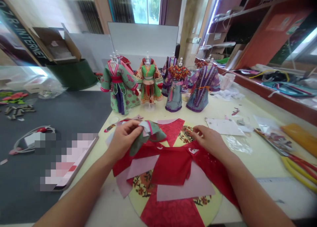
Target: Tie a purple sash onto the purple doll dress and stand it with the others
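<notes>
My left hand (pixel 125 136) pinches a small green doll garment (pixel 148 134) with pink trim and a pale lining, holding it just above the table. My right hand (pixel 205 137) holds nothing; its fingers are slightly curled and apart, over the right part of a red cloth piece (pixel 170 166). Beneath both hands lies a round panel (pixel 170 213) of red and yellow patterned wedges, some with dark branch and flower prints. Pale pink cloth strips (pixel 185 189) lie on that panel, partly covered by the red piece.
Several dressed doll forms (pixel 120 85) stand along the back of the table. Scissors with yellow handles (pixel 297 170), a ruler (pixel 279 179) and a white card (pixel 224 126) lie to the right. At left are a phone (pixel 74 164), a coiled cable (pixel 34 139) and a dark mat (pixel 81 114).
</notes>
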`<state>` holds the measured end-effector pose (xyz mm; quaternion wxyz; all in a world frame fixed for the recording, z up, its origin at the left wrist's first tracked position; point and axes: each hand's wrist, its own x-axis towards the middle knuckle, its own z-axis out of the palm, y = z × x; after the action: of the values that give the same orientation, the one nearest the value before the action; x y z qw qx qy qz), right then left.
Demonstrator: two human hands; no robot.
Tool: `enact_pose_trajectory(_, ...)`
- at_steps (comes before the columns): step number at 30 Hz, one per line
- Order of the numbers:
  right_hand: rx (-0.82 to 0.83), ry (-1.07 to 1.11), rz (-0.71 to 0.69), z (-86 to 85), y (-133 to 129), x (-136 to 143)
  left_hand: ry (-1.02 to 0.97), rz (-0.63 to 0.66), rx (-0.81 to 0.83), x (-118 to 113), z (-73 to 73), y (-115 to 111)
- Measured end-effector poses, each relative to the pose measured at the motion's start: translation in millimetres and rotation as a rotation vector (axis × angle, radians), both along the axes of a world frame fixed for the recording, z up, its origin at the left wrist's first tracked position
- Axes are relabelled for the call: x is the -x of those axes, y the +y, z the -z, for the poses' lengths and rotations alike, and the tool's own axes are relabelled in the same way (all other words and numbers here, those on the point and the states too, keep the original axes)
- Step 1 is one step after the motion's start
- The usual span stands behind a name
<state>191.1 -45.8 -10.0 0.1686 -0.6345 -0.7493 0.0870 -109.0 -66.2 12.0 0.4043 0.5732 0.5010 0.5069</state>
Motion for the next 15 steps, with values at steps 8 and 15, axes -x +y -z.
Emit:
enact_pose_trajectory(8,0.090,-0.383,-0.073,9.5,-5,14,-0.136,-0.107,-0.005,8,1.0,1)
enact_pose_trajectory(15,-0.042,-0.128,-0.087,-0.2,-10,13,-0.163,-0.165,-0.047,10,-1.0,-1)
